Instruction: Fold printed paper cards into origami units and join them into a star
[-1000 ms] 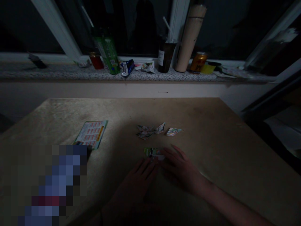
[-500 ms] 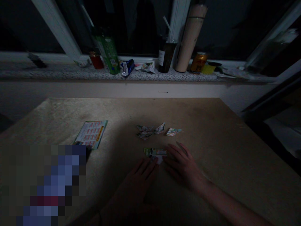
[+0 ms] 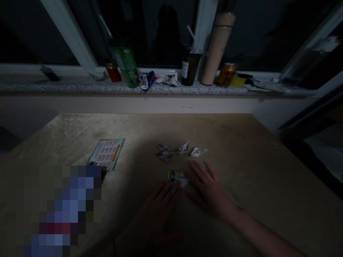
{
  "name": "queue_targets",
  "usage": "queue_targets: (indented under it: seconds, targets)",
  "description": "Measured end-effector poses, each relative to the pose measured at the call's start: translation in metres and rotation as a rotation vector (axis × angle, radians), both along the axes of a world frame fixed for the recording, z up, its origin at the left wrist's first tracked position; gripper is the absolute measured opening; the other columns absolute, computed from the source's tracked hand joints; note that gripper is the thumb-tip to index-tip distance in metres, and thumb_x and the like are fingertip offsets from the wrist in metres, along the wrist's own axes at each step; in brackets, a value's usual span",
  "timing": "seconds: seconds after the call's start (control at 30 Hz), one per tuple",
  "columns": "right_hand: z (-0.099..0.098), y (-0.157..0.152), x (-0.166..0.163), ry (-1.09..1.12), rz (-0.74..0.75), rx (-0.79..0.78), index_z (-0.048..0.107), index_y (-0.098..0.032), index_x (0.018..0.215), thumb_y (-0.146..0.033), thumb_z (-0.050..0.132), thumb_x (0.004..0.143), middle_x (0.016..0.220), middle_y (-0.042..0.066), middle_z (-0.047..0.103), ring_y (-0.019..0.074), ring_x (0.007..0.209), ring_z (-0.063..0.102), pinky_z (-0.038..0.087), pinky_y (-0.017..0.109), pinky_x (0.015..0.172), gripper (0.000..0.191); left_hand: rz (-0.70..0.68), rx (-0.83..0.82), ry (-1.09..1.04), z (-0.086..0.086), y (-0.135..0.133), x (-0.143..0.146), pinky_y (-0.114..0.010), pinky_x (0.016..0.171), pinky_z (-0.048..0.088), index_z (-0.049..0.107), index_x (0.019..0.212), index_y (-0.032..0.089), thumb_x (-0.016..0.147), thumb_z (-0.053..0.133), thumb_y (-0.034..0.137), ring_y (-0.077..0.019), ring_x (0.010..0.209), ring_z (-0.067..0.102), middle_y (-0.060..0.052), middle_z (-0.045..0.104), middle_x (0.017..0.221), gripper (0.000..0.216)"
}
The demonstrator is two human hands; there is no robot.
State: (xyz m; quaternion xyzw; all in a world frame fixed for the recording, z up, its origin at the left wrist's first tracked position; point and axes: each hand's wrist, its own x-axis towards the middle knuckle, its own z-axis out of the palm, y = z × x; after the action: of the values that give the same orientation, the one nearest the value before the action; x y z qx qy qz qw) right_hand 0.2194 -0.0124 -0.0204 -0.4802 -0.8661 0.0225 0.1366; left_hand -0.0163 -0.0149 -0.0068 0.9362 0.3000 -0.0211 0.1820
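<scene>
A small folded piece of printed paper (image 3: 177,176) lies on the brown table (image 3: 241,153) in dim light. My left hand (image 3: 158,207) lies flat with its fingertips pressing the paper's near edge. My right hand (image 3: 207,187) rests flat beside the paper on its right, fingers stretched out and touching that end. Just beyond the paper sit several small folded paper shapes (image 3: 171,150), with one more (image 3: 198,152) a little to the right.
A printed card (image 3: 106,154) lies at the left of the table, next to a blurred-out patch. On the granite window sill (image 3: 66,85) stand a green pack (image 3: 127,66), a red jar (image 3: 112,72), a dark bottle (image 3: 189,67), a tall roll (image 3: 214,50) and a can (image 3: 226,74).
My right hand has slid over the right end of the folded paper, covering more of it. The view has shifted slightly downward. My left hand stays in place.
</scene>
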Motion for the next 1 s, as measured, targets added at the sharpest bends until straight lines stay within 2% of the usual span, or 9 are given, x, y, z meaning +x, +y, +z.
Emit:
queue_targets:
  seconds: [0.2,0.33,0.47,0.63,0.8,0.87,1.0]
  targets:
    - [0.007,0.0,0.002,-0.011,0.032,-0.026,0.045,-0.02,0.131,-0.034,0.052,0.086,0.146,0.013,0.03,0.0296,0.135,0.022,0.018,0.06,0.107,0.047,0.0,0.055,0.04,0.008,0.002,0.001,-0.049,0.109,0.01,0.012,0.145,0.017,0.081,0.042,0.065,-0.0303,0.135,0.019,-0.01,0.02,0.15,0.085]
    - [0.013,-0.003,0.003,0.028,0.06,0.005,0.055,-0.021,0.122,-0.033,0.052,0.087,0.143,0.011,0.035,0.0289,0.133,0.026,0.017,0.059,0.108,0.037,0.022,0.128,0.014,0.004,0.003,-0.004,-0.05,0.11,0.007,0.011,0.145,0.017,0.083,0.038,0.064,-0.0294,0.135,0.017,-0.008,0.021,0.15,0.082]
    - [0.015,-0.004,0.003,0.05,0.109,-0.031,0.058,-0.02,0.116,-0.034,0.052,0.086,0.14,0.01,0.04,0.0281,0.132,0.029,0.015,0.058,0.108,0.034,0.075,0.19,-0.003,-0.001,0.005,-0.008,-0.047,0.11,0.008,0.012,0.145,0.017,0.083,0.04,0.063,-0.0283,0.136,0.016,-0.007,0.02,0.15,0.083]
    - [0.017,-0.006,0.003,0.089,0.227,-0.091,0.057,-0.02,0.119,-0.038,0.055,0.083,0.137,0.01,0.044,0.027,0.132,0.03,0.011,0.057,0.11,0.039,0.128,0.256,0.006,-0.003,0.008,-0.01,-0.047,0.11,0.01,0.018,0.144,0.015,0.084,0.039,0.063,-0.0283,0.137,0.011,-0.009,0.017,0.151,0.079]
    - [0.018,-0.013,-0.001,0.057,0.427,-0.128,0.045,-0.024,0.131,-0.037,0.053,0.085,0.141,0.007,0.04,0.0247,0.132,0.03,0.009,0.054,0.11,0.048,0.167,0.293,0.01,-0.005,0.01,-0.007,-0.046,0.109,0.014,0.024,0.142,0.018,0.089,0.04,0.053,-0.0284,0.136,0.014,-0.009,0.019,0.15,0.066]
    - [0.017,-0.013,0.0,0.057,0.42,-0.09,0.045,-0.024,0.13,-0.033,0.051,0.087,0.139,0.006,0.043,0.0229,0.132,0.031,0.009,0.053,0.111,0.044,0.176,0.284,0.012,-0.004,0.011,-0.005,-0.047,0.109,0.017,0.027,0.142,0.021,0.092,0.038,0.048,-0.0271,0.136,0.016,-0.008,0.023,0.149,0.058]
    - [0.012,-0.004,0.007,0.067,0.245,-0.039,0.042,-0.022,0.133,-0.025,0.05,0.088,0.139,0.006,0.043,0.0228,0.134,0.027,0.013,0.053,0.111,0.046,0.199,0.284,-0.003,-0.003,0.013,-0.004,-0.049,0.108,0.018,0.032,0.139,0.026,0.095,0.036,0.04,-0.0259,0.136,0.019,-0.006,0.028,0.148,0.047]
